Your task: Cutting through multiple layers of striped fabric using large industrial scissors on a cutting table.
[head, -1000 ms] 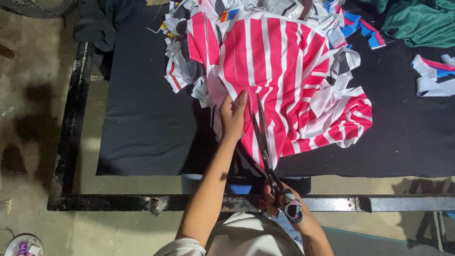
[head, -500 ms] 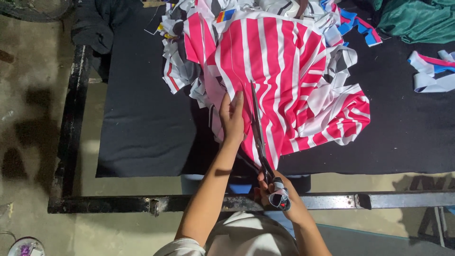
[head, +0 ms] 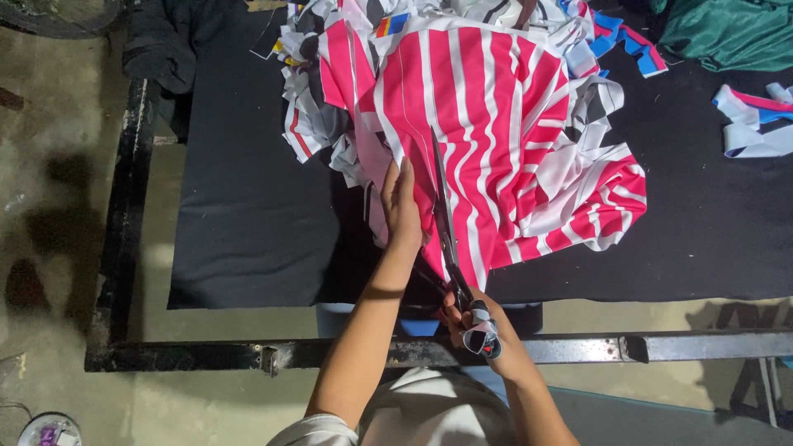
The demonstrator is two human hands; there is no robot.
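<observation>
Scissors: long, dark-bladed pair, lying low over the near part of the black table covering. Long axis runs nearly straight away from the person, leaning slightly left toward the far end; tips point away, into the cloth, handles toward the body. Blades appear close together; whether they are fully closed cannot be told.

Right hand: clenched around the scissor handles, which are wrapped in pale tape, just above the black metal frame rail.

Left hand: flat, fingers extended and together, pressing on the cloth just left of the blades, touching or nearly touching them.

Pink-and-white striped fabric: large piece spread on the table, stripes running roughly parallel to the blades; scissors lie along its lower left portion.

Cut strips: heap of white, pink and black scraps, left of and behind the striped piece.

Green cloth: bunched, far right corner.

Loose striped strips: right edge, well apart from the hands.
</observation>
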